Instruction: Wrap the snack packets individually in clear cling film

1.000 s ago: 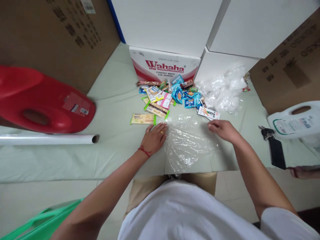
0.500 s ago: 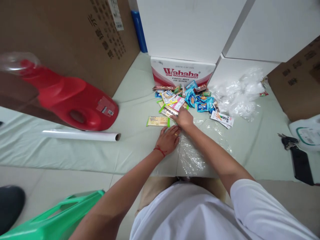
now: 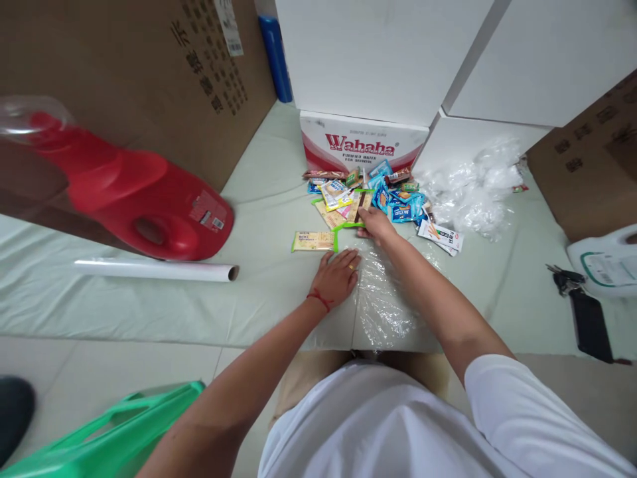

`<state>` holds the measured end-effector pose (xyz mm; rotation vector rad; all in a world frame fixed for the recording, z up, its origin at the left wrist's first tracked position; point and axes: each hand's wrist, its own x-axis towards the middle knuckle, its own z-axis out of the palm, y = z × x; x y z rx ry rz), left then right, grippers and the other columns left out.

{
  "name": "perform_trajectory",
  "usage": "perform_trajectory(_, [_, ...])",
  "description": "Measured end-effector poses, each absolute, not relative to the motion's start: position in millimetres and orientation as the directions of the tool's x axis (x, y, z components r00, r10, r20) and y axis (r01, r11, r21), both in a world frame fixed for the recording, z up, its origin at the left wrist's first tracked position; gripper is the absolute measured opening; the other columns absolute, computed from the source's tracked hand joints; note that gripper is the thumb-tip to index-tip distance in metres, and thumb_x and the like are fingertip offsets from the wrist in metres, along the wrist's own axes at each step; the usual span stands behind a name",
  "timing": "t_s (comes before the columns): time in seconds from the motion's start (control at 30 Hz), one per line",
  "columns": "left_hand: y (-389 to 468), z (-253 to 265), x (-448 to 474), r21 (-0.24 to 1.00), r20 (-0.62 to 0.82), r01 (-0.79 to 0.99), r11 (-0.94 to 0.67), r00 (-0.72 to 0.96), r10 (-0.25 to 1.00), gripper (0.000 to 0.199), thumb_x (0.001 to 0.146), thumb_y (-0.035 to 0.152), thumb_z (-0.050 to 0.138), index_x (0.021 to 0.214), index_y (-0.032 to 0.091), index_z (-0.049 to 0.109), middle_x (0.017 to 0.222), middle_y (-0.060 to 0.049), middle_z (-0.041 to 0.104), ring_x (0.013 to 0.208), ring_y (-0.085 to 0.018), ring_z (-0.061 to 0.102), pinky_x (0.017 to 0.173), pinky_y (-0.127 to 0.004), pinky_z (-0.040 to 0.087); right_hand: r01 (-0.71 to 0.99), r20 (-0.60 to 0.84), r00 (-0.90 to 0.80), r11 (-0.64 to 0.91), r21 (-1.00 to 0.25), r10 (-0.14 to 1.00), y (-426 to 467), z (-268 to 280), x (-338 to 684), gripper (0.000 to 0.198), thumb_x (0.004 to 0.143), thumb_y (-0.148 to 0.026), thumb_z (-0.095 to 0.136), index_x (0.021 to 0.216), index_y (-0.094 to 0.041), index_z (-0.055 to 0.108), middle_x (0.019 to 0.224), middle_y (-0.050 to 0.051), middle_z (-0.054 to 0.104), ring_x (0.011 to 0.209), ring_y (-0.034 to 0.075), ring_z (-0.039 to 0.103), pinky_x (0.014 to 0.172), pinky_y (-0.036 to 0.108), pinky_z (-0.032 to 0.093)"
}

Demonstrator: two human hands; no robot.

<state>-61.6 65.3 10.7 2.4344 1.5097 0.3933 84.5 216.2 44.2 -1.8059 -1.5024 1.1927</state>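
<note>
Pinching a green-edged packet [image 3: 358,204] at the front of the snack pile [image 3: 402,211]

The right hand [image 3: 379,228] has its grip closed on the packet, thumb on top and fingers tucked beneath, a hold that seems suited to something thin and flat. The left hand [image 3: 336,279] lies palm down, fingers stretched out and holding nothing, at the side of the clear film [image 3: 383,305]; perhaps it steadies the film, though contact is unclear. A lone biscuit packet [image 3: 314,241] lies just past it. The pile sits before the Wahaha box [image 3: 363,143], which probably backs it up, with crumpled plastic [image 3: 478,196] alongside. Pale green cloth covers the worktop [image 3: 263,226]. Farther out are a red jug [image 3: 119,179], a white tube [image 3: 154,270], a white bottle [image 3: 607,267] and tiled floor [image 3: 114,365].
</note>
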Motion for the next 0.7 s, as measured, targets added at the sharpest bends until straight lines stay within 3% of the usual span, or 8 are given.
perform_trajectory(0.1, [65.3,10.0,-61.2,0.346,0.099,0.833,-0.432,0.426,0.899,0.048,0.106,0.028,0.039,0.151,0.024,0.058,0.165,-0.008,0.051,0.153,-0.026,0.046,0.127,-0.057,0.028,0.590,-0.314,0.024,-0.267,-0.762,0.949,223.8,40.5,80.7,0.041,0.101,-0.045,0.058,0.120,-0.011,0.073,0.105,0.017,0.078,0.071,0.023,0.074,0.074,0.036,0.061])
perform_trajectory(0.2, [65.4,8.8,-60.9,0.340,0.095,0.834,-0.435,0.430,0.898,0.048,0.106,0.028,0.039,0.151,0.026,0.057,0.165,-0.007,0.051,0.153,-0.026,0.046,0.127,-0.057,0.029,0.632,-0.304,0.038,-0.259,-0.730,0.952,226.2,38.0,79.3,0.045,0.103,-0.049,0.054,0.118,-0.012,0.074,0.100,0.016,0.078,0.074,0.025,0.075,0.075,0.037,0.061])
perform_trajectory(0.33, [65.2,7.8,-60.8,0.335,0.103,0.837,-0.432,0.423,0.900,0.048,0.106,0.028,0.038,0.151,0.027,0.057,0.165,-0.007,0.051,0.154,-0.025,0.045,0.127,-0.056,0.028,0.680,-0.268,0.050,-0.229,-0.697,0.962,225.4,48.7,79.5,0.044,0.101,-0.048,0.058,0.123,-0.013,0.072,0.111,0.016,0.077,0.098,0.028,0.075,0.087,0.038,0.058])
perform_trajectory(0.47, [65.1,8.4,-60.4,0.338,0.094,0.838,-0.428,0.423,0.901,0.048,0.107,0.029,0.037,0.151,0.024,0.057,0.164,-0.007,0.052,0.153,-0.025,0.046,0.126,-0.057,0.029,0.840,-0.095,0.092,-0.128,-0.527,0.991,214.4,71.3,84.6,0.042,0.101,-0.044,0.059,0.127,-0.012,0.068,0.125,0.020,0.073,0.119,0.034,0.067,0.102,0.043,0.051])
perform_trajectory(0.57, [65.5,9.1,-60.0,0.340,0.089,0.836,-0.430,0.427,0.900,0.048,0.107,0.028,0.038,0.150,0.024,0.058,0.164,-0.007,0.052,0.153,-0.026,0.046,0.127,-0.056,0.028,0.838,0.017,-0.176,0.159,-0.522,0.984,204.3,82.0,79.4,0.043,0.108,-0.041,0.042,0.129,-0.014,0.068,0.126,0.016,0.073,0.117,0.028,0.066,0.101,0.036,0.048])
perform_trajectory(0.63, [65.8,9.0,-59.9,0.341,0.089,0.835,-0.432,0.429,0.899,0.048,0.106,0.028,0.038,0.150,0.024,0.058,0.165,-0.007,0.052,0.153,-0.026,0.046,0.127,-0.056,0.027,0.708,0.015,-0.484,0.402,-0.581,0.875,200.6,82.5,68.2,0.044,0.109,-0.041,0.041,0.129,-0.015,0.071,0.126,0.010,0.074,0.117,0.024,0.065,0.102,0.031,0.046])
perform_trajectory(0.7, [66.0,8.3,-59.9,0.339,0.090,0.838,-0.428,0.423,0.901,0.049,0.106,0.028,0.038,0.151,0.024,0.057,0.164,-0.007,0.052,0.152,-0.026,0.047,0.127,-0.055,0.027,0.612,-0.047,-0.683,0.536,-0.581,0.729,199.4,78.6,53.3,0.042,0.108,-0.041,0.046,0.129,-0.017,0.073,0.125,0.008,0.075,0.118,0.023,0.063,0.104,0.031,0.043])
